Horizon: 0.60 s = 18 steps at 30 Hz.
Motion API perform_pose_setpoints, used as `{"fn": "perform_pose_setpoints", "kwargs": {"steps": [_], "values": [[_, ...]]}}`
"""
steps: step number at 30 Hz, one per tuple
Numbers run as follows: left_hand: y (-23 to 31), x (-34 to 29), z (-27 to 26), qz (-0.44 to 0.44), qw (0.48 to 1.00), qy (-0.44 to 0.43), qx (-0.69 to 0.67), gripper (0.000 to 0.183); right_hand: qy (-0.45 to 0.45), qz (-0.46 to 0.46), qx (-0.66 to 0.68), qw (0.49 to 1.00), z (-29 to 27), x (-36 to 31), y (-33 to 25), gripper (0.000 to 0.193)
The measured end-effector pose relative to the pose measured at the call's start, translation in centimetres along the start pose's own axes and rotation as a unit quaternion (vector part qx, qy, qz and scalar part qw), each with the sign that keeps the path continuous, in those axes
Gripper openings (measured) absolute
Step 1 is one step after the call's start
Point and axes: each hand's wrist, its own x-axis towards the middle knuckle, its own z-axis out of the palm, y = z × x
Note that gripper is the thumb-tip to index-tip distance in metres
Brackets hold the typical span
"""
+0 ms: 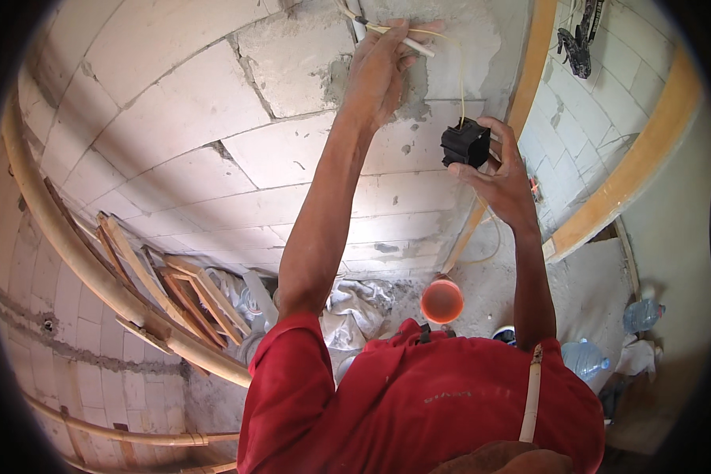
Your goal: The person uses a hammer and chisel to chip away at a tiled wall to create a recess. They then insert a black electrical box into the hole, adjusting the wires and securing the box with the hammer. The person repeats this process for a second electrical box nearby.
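At the far side, the left hand (379, 75) was by the wall (292, 170), left of the box (466, 144) in the right hand (505, 178), with a wire (461, 87) running between them. Nearer, on the floor, the bucket (442, 301) stood right of a sack (354, 314) and left of a bottle (583, 359). Planks (205, 299) lay left of the sack, right of a pole (178, 340).

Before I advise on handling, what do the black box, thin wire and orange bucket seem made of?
Black box: probably moulded plastic, fairly matte, from its even colour and ribbed side.
Thin wire: likely plastic-coated, pale and smooth-looking, from its gentle curve; core hidden.
Orange bucket: likely plastic, from its uniform colour; finish hard to tell.
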Motion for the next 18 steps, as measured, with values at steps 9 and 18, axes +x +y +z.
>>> {"fn": "perform_pose_setpoints", "kwargs": {"steps": [9, 18], "values": [[-0.8, -3.0, -0.4, -0.009, 0.985, 0.0, -0.17, 0.038, 0.031, -0.094, -0.093, 0.991, -0.8, -0.6, 2.5, 0.074], [-0.7, -2.5, -2.2, -0.072, 0.997, -0.014, -0.031, 0.04, 0.053, -0.205, -0.189, 0.959, 2.4, 3.5, -3.1, 0.075]]}}
